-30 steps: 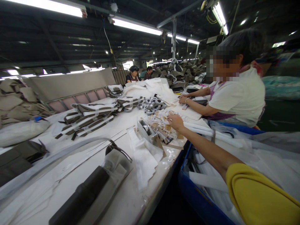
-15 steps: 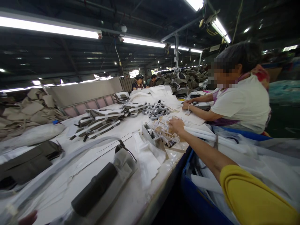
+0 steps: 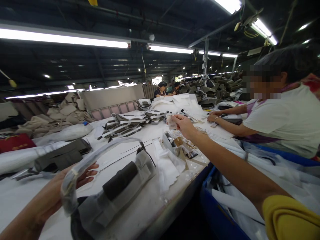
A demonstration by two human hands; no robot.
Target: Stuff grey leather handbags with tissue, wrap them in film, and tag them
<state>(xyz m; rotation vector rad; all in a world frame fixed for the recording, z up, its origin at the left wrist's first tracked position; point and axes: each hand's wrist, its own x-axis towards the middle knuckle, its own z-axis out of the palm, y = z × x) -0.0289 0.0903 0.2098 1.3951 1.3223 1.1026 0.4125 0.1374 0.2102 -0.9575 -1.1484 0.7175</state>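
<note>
In the head view my right hand [image 3: 185, 126] is raised over the table, pinching a small clear packet [image 3: 171, 122] between thumb and fingertips. My left hand [image 3: 86, 174] is at lower left, its fingers apart, behind the plastic-wrapped handle [image 3: 100, 146] of a handbag. The handle hides part of that hand, so I cannot tell whether they touch. The handbag [image 3: 120, 181] lies on the table, dark grey and partly covered with translucent wrap. Beyond it are a tape dispenser [image 3: 169, 140] and a heap of small tags and packets [image 3: 191, 146].
Crumpled white sheets [image 3: 166, 163] lie beside the dispenser. Stacked grey-and-white bag pieces [image 3: 122, 125] sit farther back. A blue bin [image 3: 212, 200] with white plastic stands at the table's right edge. A co-worker in a white top [image 3: 282, 120] works at the right, with others in the distance.
My right hand has lifted from the heap of small packets with one in its fingers. My left hand has come up beside the handbag's handle, which now stands higher. The view has swung left.
</note>
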